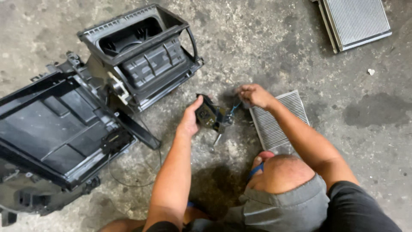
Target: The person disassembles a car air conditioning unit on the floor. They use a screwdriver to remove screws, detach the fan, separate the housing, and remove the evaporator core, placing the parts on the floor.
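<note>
My left hand (192, 118) grips a small dark boxy part (209, 115) with wires and a metal piece hanging from it, held just above the concrete floor. My right hand (253, 94) is pinched shut on a thin blue wire (234, 109) that runs from that part. Both hands are in front of my bent knee (281, 172). A small screwdriver-like metal piece (217, 139) lies or hangs just below the part.
A large black plastic housing (64, 129) with an open blower box (137, 51) fills the left. A grey pleated filter (277, 122) lies by my right forearm. A finned metal core (356, 21) rests at the top right. A thin black cable (128, 182) loops on the floor.
</note>
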`<state>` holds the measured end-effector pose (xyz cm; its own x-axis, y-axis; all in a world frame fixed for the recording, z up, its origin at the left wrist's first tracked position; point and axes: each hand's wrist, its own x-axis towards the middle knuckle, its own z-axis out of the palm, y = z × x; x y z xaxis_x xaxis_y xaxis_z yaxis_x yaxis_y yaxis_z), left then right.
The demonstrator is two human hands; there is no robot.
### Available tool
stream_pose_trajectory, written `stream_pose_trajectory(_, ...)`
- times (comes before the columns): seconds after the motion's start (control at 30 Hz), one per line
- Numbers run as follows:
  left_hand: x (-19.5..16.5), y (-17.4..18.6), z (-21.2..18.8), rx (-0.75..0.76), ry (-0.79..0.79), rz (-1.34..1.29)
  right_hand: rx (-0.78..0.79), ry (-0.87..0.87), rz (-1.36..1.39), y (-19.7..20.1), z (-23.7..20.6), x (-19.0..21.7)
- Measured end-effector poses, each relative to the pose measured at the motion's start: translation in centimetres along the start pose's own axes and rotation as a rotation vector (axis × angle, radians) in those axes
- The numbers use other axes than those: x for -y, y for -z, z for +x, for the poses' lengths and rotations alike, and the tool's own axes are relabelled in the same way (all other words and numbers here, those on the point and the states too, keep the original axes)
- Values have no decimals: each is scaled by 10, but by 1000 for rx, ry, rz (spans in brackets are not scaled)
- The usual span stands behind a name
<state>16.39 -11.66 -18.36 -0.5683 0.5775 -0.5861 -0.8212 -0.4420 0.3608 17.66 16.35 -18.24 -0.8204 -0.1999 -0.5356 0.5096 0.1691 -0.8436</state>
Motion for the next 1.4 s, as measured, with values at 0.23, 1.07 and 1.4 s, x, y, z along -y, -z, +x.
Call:
stream_pose_trajectory(0.23,-14,-16,32,41,6,-78,150,175,-667,-3,11,30)
stream_pose_trajectory(1.07,92,-27,-207,-321,58,-577,-470,-809,-774,13,-158,40)
stream_pose_trajectory(1.4,2,-90,-280,-291,-35,-391,-718,-819,-695,11,-297,87)
